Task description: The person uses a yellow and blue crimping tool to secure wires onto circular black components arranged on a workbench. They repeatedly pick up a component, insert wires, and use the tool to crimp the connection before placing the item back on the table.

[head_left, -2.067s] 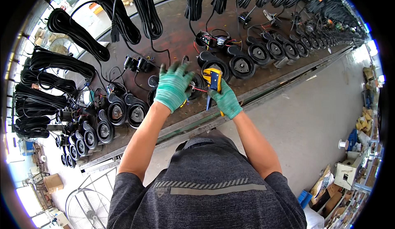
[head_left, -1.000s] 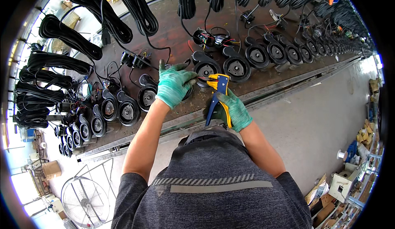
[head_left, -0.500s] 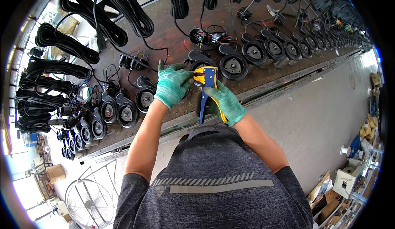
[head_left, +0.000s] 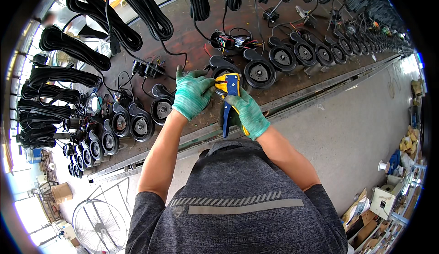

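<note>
My right hand (head_left: 250,112), in a green glove, is closed around the handles of a yellow and blue wire stripper (head_left: 233,87). The tool's yellow jaws point left, to the fingertips of my left hand (head_left: 193,92). That hand is gloved too, its thumb and fingers pinched at the jaws; whatever lies between them is too small or hidden to make out. A thin black cable (head_left: 165,74) runs up to the left glove from the left. Just beyond the tool lies a round black housing (head_left: 224,64), partly covered by it.
More round black housings (head_left: 259,73) line the table's near edge on both sides, with wired parts (head_left: 148,69) behind them. Bundled black cables (head_left: 196,0) hang along the far and left sides. A large fan (head_left: 99,226) stands at lower left.
The stripper's handles have come closer together in my right hand, which has shifted slightly left. My left hand stays in nearly the same place. Behind the upper-left cables, a blurred shape has appeared.
</note>
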A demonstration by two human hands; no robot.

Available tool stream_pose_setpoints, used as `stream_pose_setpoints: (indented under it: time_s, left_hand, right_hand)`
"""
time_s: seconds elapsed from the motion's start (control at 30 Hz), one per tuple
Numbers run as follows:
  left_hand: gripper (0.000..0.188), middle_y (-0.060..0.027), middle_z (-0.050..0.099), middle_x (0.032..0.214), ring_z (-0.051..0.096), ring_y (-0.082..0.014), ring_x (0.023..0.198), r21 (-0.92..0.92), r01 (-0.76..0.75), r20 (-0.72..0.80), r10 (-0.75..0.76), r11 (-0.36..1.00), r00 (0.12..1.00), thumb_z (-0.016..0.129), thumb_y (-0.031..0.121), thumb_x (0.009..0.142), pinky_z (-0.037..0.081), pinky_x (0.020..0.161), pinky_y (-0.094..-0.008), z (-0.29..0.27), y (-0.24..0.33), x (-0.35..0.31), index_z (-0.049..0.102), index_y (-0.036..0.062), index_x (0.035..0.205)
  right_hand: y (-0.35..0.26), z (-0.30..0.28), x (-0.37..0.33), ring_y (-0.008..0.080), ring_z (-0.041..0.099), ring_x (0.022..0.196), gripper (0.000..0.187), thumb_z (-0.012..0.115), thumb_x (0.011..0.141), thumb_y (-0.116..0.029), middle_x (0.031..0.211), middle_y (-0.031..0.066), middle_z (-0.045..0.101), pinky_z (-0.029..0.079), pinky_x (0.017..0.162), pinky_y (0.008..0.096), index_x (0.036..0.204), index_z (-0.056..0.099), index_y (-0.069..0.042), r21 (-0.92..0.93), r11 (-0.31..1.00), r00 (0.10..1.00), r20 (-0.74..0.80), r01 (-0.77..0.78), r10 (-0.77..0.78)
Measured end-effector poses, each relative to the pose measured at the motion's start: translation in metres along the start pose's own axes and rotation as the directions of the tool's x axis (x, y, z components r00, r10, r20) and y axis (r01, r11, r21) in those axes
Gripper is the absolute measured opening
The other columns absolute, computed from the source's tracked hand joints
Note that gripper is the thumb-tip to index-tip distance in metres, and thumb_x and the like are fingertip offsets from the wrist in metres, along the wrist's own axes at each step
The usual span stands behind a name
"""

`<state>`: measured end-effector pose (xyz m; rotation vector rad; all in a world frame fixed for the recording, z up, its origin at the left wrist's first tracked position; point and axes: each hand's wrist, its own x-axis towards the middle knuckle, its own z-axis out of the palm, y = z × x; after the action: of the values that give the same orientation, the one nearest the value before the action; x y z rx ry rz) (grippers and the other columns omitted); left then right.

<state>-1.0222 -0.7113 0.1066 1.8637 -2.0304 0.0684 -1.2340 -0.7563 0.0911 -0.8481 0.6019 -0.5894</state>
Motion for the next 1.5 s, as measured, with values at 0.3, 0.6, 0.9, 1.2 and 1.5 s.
stream_pose_setpoints:
  time_s: [0.3, 0.6, 0.9, 1.2, 1.5]
  left_hand:
    - [0.021, -0.0046, 0.077, 0.107, 0.068, -0.0273, 0.114, -0.047, 0.000, -0.037, -0.002, 0.999, 0.999, 0.072, 0.025, 0.088, 0.017, 0.120, -0.0689, 0.003, -0.003, 0.000, 0.080, 0.0169, 0.106]
    - [0.020, -0.0104, 0.076, 0.109, 0.068, -0.0300, 0.112, -0.146, 0.075, -0.085, -0.088, 0.987, 0.992, 0.073, 0.026, 0.089, 0.022, 0.120, -0.0612, 0.004, -0.005, 0.000, 0.081, 0.0165, 0.105]
    - [0.020, -0.0082, 0.077, 0.108, 0.068, -0.0284, 0.111, -0.134, 0.030, -0.060, -0.038, 0.991, 0.997, 0.073, 0.024, 0.088, 0.024, 0.118, -0.0628, 0.000, -0.009, 0.001, 0.080, 0.0158, 0.105]
    - [0.020, -0.0078, 0.076, 0.109, 0.068, -0.0292, 0.111, -0.139, 0.019, -0.058, -0.028, 0.990, 0.998, 0.074, 0.020, 0.088, 0.026, 0.119, -0.0615, -0.002, -0.009, -0.002, 0.079, 0.0150, 0.106]
    - [0.022, -0.0114, 0.076, 0.102, 0.070, -0.0202, 0.094, -0.682, 0.320, -0.012, -0.448, 0.657, 0.894, 0.071, 0.012, 0.098, 0.054, 0.087, -0.0340, -0.023, -0.061, 0.022, 0.075, 0.0007, 0.117]
  right_hand:
    - [0.011, -0.008, 0.002, 0.0141, 0.057, 0.118, 0.053, 0.062, 0.100, -0.017, 0.130, 0.0053, 0.061, 0.044, 0.107, 0.0306, 0.150, 0.048, -0.005, 0.071, 0.994, 0.997, 0.004, 0.077, -0.078]
    - [0.005, -0.013, -0.001, 0.0151, 0.055, 0.126, 0.059, 0.063, 0.098, -0.013, 0.137, 0.0050, 0.059, 0.040, 0.114, 0.0309, 0.154, 0.046, -0.004, 0.229, 0.972, 0.999, 0.029, -0.043, 0.038]
    - [0.000, -0.007, 0.011, 0.0118, 0.059, 0.112, 0.050, 0.062, 0.098, -0.012, 0.124, 0.0027, 0.063, 0.047, 0.103, 0.0294, 0.147, 0.054, -0.006, 0.048, 0.997, 0.998, 0.031, -0.052, 0.050]
    - [-0.018, -0.012, 0.005, 0.0145, 0.065, 0.101, 0.046, 0.059, 0.097, -0.017, 0.115, 0.0043, 0.067, 0.053, 0.094, 0.0313, 0.142, 0.056, -0.007, 0.084, 0.959, 0.962, -0.011, -0.272, 0.274]
    - [-0.005, -0.083, -0.028, 0.0344, 0.071, 0.100, 0.040, 0.064, 0.098, -0.021, 0.110, 0.0188, 0.070, 0.059, 0.090, 0.0537, 0.133, 0.056, -0.005, 0.348, 0.937, 0.996, -0.075, -0.025, 0.054]
